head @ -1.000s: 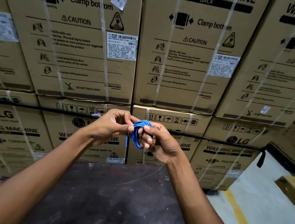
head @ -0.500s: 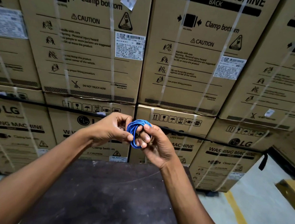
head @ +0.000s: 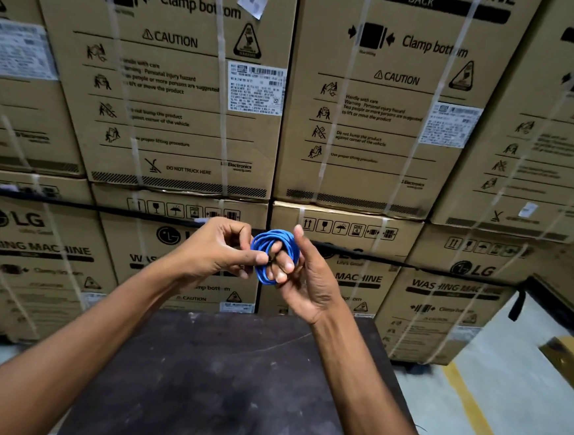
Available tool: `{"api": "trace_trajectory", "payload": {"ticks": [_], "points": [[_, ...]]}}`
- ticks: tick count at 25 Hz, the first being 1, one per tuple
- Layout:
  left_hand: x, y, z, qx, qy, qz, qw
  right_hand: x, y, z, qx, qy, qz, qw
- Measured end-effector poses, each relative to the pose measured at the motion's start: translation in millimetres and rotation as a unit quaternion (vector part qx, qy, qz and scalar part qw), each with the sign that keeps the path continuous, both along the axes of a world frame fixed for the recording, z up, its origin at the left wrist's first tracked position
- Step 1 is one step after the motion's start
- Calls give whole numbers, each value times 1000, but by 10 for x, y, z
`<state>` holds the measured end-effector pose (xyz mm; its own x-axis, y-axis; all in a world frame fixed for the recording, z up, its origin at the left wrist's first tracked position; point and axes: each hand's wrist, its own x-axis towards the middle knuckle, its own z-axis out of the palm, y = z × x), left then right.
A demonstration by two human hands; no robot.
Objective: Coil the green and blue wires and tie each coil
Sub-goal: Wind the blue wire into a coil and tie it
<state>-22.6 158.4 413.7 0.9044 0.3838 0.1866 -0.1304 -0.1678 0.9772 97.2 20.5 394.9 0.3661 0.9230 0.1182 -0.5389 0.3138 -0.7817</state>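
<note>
While the blue wire coil [head: 273, 254] hung above the far edge of the dark table [head: 231, 384], we logged it wound and at the tying step. Our right hand [head: 303, 280] held it, fingers curled through the loops; our left hand [head: 222, 251] pinched its near side. No green wire appeared. Next, we judged, the loose end needed wrapping around the bundle and tucking tight.
</note>
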Motion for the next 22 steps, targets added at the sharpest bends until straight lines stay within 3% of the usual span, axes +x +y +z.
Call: {"api": "trace_trajectory", "payload": {"ticks": [8,15,22], "points": [[-126,56,-21,23,-3,8,1000,-78,67,-68,8,-68,-25,997],[-238,138,50,142,-18,-28,989,-127,114,-121,3,-69,-11,998],[-201,381,134,6,32,-111,993,-229,101,-78,13,-63,28,998]]}}
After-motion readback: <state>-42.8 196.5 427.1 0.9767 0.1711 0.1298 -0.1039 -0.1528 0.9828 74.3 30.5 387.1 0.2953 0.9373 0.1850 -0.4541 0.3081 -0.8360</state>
